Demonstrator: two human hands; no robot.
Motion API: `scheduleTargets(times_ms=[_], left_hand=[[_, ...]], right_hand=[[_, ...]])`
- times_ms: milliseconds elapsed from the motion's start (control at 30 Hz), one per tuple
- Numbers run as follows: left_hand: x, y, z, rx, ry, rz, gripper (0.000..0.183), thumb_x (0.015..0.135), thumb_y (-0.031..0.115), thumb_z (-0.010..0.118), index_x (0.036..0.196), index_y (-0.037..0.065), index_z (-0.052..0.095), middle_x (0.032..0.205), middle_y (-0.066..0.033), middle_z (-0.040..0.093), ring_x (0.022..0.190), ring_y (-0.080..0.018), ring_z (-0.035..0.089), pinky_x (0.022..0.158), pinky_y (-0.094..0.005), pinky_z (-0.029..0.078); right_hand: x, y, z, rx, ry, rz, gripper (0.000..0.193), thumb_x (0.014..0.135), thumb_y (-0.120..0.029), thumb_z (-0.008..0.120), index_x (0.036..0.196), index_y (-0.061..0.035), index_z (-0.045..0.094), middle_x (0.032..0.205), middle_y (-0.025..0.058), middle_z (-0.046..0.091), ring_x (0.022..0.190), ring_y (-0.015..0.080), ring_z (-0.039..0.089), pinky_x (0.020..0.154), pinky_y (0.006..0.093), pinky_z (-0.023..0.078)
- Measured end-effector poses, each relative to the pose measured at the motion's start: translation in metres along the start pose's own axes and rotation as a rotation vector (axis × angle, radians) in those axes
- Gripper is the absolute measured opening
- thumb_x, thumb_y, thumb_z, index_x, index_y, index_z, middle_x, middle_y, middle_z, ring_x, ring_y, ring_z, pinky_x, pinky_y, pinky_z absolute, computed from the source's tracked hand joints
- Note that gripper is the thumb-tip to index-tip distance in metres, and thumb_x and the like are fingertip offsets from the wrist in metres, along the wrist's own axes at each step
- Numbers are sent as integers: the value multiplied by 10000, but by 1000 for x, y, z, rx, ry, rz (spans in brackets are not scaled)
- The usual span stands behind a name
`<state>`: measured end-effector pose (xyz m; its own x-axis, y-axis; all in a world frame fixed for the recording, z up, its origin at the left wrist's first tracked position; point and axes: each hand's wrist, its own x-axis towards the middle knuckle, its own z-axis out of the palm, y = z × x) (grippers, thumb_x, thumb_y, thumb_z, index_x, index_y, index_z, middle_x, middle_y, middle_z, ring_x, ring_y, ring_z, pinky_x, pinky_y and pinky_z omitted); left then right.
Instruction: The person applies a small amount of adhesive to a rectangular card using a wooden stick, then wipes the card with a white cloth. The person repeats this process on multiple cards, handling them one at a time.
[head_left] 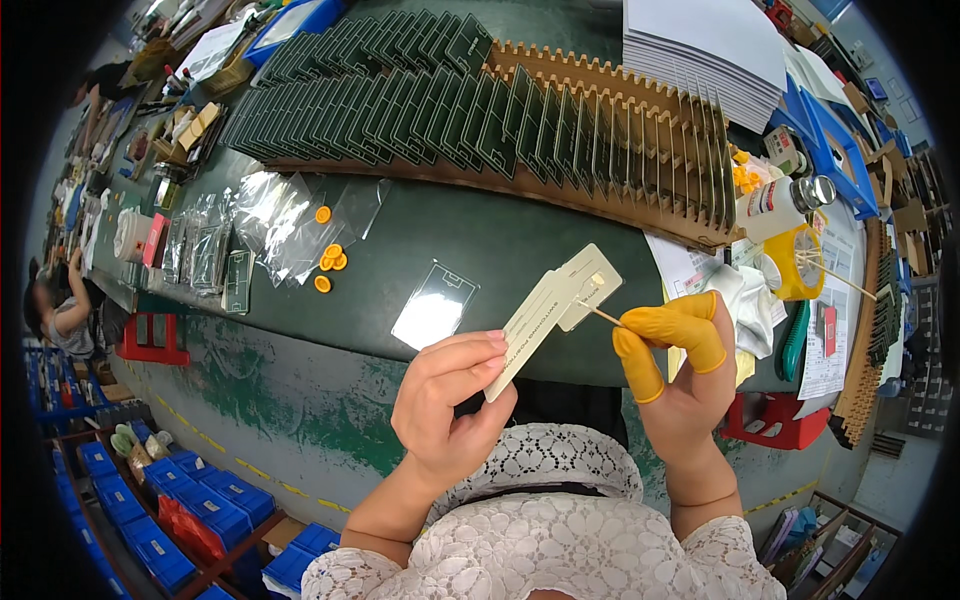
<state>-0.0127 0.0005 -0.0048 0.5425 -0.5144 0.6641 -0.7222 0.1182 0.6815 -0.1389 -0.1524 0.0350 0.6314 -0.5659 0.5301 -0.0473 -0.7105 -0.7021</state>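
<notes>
Here, left hand pinching cream panel, right hand pinching stick, near table edge, open tabletop beyond.

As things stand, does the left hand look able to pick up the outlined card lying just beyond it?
Probably not yet: the left hand holds the pale plate, though nothing lies on the outlined card and the way looks free.

Green bench top carries slotted brown rack, clear plastic bags, one glare-lit dark card, white paper stack.
</notes>
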Motion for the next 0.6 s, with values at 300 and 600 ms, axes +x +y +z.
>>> scheduleTargets(times_ms=[300, 600], left_hand=[[1, 0, 0, -4, -4, 6, 402, 678, -221, 655, 987, 20, 562, 1011, -145, 652, 941, -283, 691, 809, -337, 562], [1, 0, 1, 1, -4, 9, 401, 676, -226, 655, 984, 15, 565, 1009, -145, 656, 938, -281, 692, 805, -334, 563]], right_hand=[[2, 0, 1, 11, -9, -21, 288, 704, 40, 815, 952, -24, 683, 841, 89, 602, 727, 221, 555, 622, 307, 435], [2, 1, -1, -7, -15, -16, 279, 712, 41, 807, 955, -17, 683, 844, 93, 600, 725, 219, 560, 619, 303, 454]])
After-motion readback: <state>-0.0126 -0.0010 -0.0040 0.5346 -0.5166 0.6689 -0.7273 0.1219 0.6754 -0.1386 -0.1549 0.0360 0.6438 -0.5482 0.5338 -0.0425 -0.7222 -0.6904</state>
